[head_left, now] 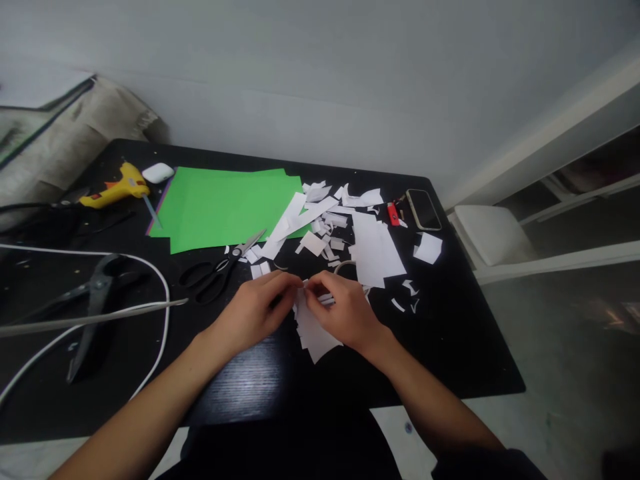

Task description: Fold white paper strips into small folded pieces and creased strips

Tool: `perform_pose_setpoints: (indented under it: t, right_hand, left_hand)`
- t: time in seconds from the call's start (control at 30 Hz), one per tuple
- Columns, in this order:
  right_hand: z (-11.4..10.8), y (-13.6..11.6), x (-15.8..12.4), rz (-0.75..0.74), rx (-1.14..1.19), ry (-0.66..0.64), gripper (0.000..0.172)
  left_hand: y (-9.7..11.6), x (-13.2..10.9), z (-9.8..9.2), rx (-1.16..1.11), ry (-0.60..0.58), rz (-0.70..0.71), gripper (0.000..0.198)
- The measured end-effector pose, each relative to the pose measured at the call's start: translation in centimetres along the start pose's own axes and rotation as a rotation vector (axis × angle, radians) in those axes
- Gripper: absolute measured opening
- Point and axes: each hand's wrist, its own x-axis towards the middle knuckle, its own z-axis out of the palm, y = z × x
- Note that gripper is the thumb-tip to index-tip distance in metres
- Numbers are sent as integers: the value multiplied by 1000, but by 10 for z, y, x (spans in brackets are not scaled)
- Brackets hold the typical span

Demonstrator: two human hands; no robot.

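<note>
My left hand point(257, 308) and my right hand point(347, 310) meet at the middle of the black table. Thumbs and fingers of both are pinched together on a small piece of white paper, mostly hidden by the fingertips. Below them lies a white paper sheet point(317, 337) with uneven edges. Many white paper scraps point(327, 240) are spread just beyond my hands. To the left of my left hand rest black-handled scissors point(220, 270), their blades pointing away to the right. A larger white sheet point(377, 250) lies beyond my right hand.
Green sheets point(225, 207) cover the back left, beside a yellow glue gun point(117, 187) and a white rounded object point(158, 173). A white cable point(167, 300) loops around a dark tool point(97, 300). A red lighter point(393, 214) and phone point(423, 209) lie at the right.
</note>
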Motion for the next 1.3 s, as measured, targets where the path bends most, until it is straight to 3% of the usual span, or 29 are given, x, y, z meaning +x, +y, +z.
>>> perform_pose_setpoints:
  t: [0.37, 0.67, 0.93, 1.1, 1.3]
  right_hand:
    - [-1, -2, 0, 37, 71, -37, 5]
    - [-8, -5, 5, 303, 383, -165, 2]
    - [-12, -2, 10, 436, 639, -233, 17]
    - [-11, 5, 10, 496, 909, -244, 24]
    - [-3, 9, 8, 410, 920, -211, 40]
  left_hand:
    - [3, 0, 4, -10, 20, -69, 8]
    - [7, 1, -3, -76, -62, -183, 10]
    - [8, 2, -6, -219, -103, -334, 8]
    - [4, 5, -7, -350, -27, -412, 15]
    - [3, 7, -7, -417, 86, -431, 16]
